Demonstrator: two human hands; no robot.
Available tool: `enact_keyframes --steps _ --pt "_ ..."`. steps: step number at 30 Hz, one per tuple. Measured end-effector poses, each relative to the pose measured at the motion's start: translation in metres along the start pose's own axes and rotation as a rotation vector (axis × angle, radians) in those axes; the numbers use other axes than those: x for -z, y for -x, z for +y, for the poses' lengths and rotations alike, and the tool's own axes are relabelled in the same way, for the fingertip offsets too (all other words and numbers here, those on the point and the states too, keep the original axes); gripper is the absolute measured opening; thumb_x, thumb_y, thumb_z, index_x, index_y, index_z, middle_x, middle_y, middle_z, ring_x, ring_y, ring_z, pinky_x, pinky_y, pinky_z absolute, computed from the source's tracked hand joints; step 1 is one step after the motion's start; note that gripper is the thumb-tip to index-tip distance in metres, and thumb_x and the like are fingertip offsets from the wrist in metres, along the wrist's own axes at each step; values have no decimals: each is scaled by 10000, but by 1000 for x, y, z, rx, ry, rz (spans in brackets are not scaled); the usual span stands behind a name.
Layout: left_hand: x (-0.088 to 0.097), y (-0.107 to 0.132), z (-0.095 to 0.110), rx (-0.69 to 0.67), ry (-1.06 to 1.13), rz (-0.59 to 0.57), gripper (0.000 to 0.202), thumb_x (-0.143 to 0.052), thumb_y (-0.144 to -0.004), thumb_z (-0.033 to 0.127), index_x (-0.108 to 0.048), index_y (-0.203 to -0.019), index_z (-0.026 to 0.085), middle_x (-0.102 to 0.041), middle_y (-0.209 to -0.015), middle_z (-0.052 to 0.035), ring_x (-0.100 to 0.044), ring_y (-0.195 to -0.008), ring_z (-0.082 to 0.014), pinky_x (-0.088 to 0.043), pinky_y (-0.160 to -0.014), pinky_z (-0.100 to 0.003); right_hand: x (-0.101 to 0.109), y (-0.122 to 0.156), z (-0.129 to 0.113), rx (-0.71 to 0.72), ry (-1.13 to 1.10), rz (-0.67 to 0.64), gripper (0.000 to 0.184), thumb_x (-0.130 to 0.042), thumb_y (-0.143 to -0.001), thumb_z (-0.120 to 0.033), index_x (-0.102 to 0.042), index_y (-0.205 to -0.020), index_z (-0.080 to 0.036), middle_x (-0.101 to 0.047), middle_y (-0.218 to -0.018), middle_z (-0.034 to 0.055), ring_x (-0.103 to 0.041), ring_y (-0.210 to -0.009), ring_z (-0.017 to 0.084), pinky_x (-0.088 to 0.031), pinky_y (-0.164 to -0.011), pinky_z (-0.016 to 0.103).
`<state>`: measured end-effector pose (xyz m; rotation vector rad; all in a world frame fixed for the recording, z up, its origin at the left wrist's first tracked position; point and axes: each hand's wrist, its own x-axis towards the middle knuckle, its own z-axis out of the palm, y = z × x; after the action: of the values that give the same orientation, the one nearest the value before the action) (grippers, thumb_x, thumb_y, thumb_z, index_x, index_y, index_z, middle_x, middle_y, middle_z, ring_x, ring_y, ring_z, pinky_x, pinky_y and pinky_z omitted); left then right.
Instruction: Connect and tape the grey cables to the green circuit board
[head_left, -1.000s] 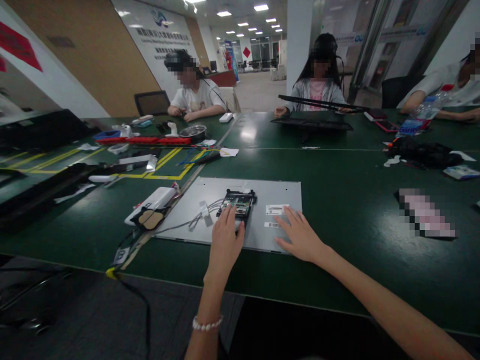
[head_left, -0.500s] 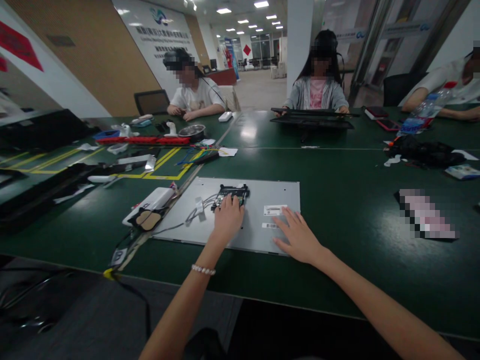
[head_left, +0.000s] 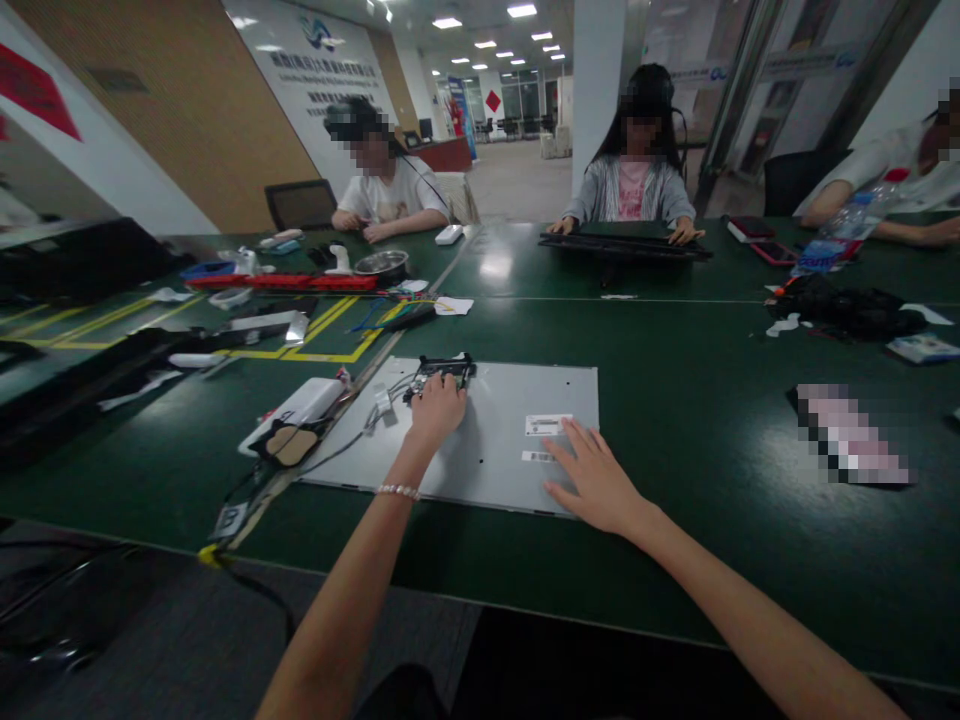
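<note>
Green bench [head_left: 690, 390], mid-frame: left hand [head_left: 439, 408] covers a black bracket [head_left: 448, 364], grip unclear; splayed right hand [head_left: 598, 482] probably steadies the panel [head_left: 499, 425].

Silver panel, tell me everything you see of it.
The silver panel is rectangular, metallic-looking, with small dark holes and two white labels at right. It lies flat on the green table. A black bracket sits near its far edge under the left hand; the right hand is spread over its right side.

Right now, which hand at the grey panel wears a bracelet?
The left hand, at the black frame: pale beads circle its wrist. The right hand, near the labels, wears none.
</note>
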<state>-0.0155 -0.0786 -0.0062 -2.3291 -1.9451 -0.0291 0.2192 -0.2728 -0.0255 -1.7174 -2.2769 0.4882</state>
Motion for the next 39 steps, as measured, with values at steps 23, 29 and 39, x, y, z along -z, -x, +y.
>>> enact_keyframes --steps 23,29,39 --pt "1 -84 -13 -106 93 -100 491 -355 -863 77 -512 -1328 103 -583 -1345 -198 -498 -1288 -287 -341 -1059 -463 7 0 -3 -5 -1 -17 669 -363 -966 -559 -333 -1522 -188 -114 -1641 142 -30 -1503 297 -86 -1196 493" --pt "9 -88 -33 -89 106 -51 557 -344 -886 100 -408 -1439 89 -492 -1451 -175 -471 -1323 -259 -367 -1069 -398 5 -1 -1 -1 1 -16 663 -375 -965 -557 -340 -1518 -192 -124 -1638 148 -42 -1502 302 -81 -1196 491" --pt "21 -62 -137 80 120 -55 431 -562 -864 151 -564 -1271 9 -599 -1326 -174 -557 -1176 -264 -383 -1063 -380 5 -1 -1 -6 -9 -34 678 -349 -968 -574 -313 -1530 -196 -91 -1646 122 -18 -1504 298 -90 -1196 498"
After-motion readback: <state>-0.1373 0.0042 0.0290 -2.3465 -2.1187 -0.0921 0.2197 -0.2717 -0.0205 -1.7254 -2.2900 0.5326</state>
